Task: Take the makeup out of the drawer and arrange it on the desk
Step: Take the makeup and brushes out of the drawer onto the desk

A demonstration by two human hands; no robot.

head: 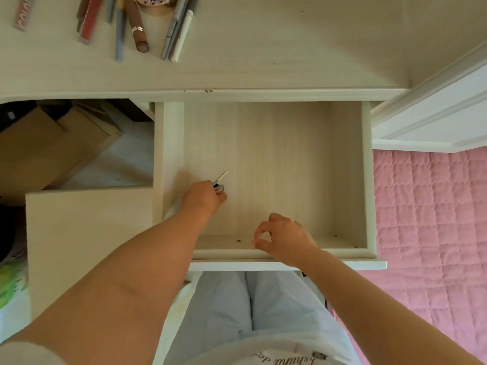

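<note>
The left hand (204, 197) pinches a few slim makeup sticks (220, 181) over the drawer (367, 180) floor's left side; the right hand (283, 238) hovers loosely curled, holding nothing (drawer otherwise bare). She should keep that pinch tight and lay them beside the pencils (176, 30) at the desk (290, 48)'s far edge.

Pink quilted bedspread (432, 219), white panelled door (432, 111), cardboard box (52, 143)
</note>
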